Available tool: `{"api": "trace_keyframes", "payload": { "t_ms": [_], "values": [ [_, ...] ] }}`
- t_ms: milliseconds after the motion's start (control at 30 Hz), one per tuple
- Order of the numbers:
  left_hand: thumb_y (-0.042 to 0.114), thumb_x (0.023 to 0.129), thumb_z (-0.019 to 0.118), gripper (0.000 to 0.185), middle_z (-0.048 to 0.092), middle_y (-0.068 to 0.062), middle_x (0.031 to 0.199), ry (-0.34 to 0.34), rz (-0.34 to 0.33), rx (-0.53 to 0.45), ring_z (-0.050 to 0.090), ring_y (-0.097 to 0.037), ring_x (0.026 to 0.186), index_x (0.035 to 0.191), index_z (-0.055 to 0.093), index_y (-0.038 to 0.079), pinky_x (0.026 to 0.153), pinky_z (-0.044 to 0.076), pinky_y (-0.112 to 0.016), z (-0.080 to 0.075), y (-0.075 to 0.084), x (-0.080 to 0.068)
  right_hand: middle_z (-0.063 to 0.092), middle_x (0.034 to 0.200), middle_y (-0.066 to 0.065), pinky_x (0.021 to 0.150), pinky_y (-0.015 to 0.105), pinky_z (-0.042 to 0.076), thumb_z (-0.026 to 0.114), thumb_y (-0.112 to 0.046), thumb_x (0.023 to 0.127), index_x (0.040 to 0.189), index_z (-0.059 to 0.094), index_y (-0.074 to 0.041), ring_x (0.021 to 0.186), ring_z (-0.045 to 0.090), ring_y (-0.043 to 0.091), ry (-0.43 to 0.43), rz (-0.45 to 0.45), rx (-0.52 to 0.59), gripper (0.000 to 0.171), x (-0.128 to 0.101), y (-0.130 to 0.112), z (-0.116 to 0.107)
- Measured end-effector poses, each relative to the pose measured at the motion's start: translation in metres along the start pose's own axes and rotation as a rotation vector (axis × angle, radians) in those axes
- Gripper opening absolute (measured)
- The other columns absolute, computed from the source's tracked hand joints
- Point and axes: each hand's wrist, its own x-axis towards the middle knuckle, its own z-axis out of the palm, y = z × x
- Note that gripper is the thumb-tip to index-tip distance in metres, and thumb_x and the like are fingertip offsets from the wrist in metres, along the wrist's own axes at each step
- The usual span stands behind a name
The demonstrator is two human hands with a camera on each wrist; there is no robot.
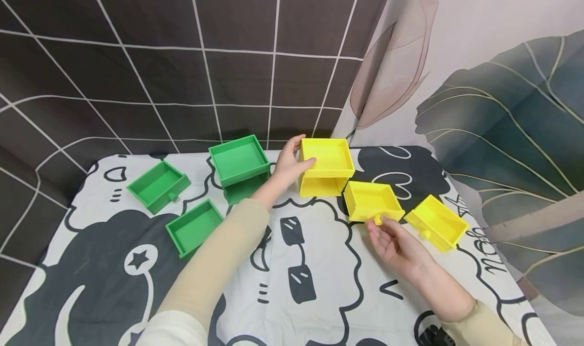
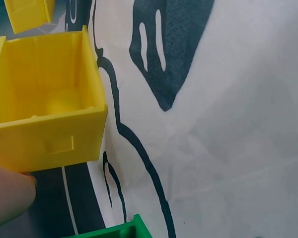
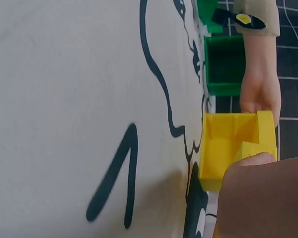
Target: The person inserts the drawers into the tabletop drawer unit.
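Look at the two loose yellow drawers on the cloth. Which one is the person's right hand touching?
The yellow drawer nearer the yellow cabinet: this inner drawer has the right hand at its knob. The outer drawer lies untouched, further right.

Both bare hands, left hand [image 1: 288, 164] and right hand [image 1: 396, 243], emerge from long beige sleeves [image 1: 219, 257], the left one paler cream toward the frame's bottom edge.

Yellow drawers [image 1: 371, 200], green drawers [image 1: 193, 227]
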Motion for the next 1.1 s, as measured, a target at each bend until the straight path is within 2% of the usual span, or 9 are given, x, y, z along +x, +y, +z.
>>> {"api": "trace_keyframes", "payload": {
  "t_ms": [233,400,600,733,1100],
  "values": [
    [0.003,0.097,0.072,0.073,0.044,-0.013,0.165,0.013,0.002,-0.049,0.039,-0.03,0.157,0.161,0.039,0.008,0.134,0.032,-0.041,0.002,0.0,0.0,0.081,0.101,0.005,0.097,0.021,0.063,0.053,-0.027,0.112,0.102,0.071,-0.011,0.095,0.079,0.011,0.066,0.032,-0.042,0.026,0.001,0.014,0.007],
    [0.002,0.097,0.072,0.073,0.044,-0.012,0.165,0.022,-0.002,-0.067,0.04,-0.029,0.157,0.161,0.04,0.009,0.134,0.032,-0.038,0.003,-0.001,0.0,0.081,0.102,0.004,0.097,0.02,0.063,0.054,-0.028,0.112,0.103,0.071,-0.012,0.096,0.079,0.01,0.08,0.056,-0.054,0.025,0.005,0.022,0.014],
    [0.003,0.098,0.071,0.072,0.042,-0.01,0.167,0.025,-0.007,-0.1,0.038,-0.027,0.158,0.162,0.039,0.01,0.135,0.031,-0.037,0.004,-0.001,0.0,0.081,0.099,0.003,0.093,0.02,0.064,0.052,-0.023,0.113,0.101,0.07,-0.01,0.093,0.078,0.009,0.039,0.041,-0.12,0.025,0.013,0.032,0.025],
    [0.001,0.098,0.07,0.072,0.043,-0.011,0.166,0.027,0.006,-0.124,0.039,-0.027,0.157,0.162,0.039,0.009,0.135,0.029,-0.036,0.004,-0.002,0.0,0.081,0.096,0.004,0.091,0.021,0.065,0.05,-0.02,0.113,0.1,0.069,-0.007,0.091,0.079,0.01,0.003,0.051,-0.117,0.026,0.019,0.038,0.033],
    [0.002,0.099,0.07,0.071,0.043,-0.011,0.166,0.02,0.005,-0.145,0.038,-0.026,0.158,0.162,0.038,0.01,0.136,0.028,-0.037,0.005,-0.005,-0.002,0.081,0.094,0.003,0.09,0.02,0.064,0.049,-0.019,0.113,0.1,0.068,-0.009,0.091,0.079,0.009,0.014,0.043,-0.168,0.025,0.03,0.048,0.049]
  ]
}}
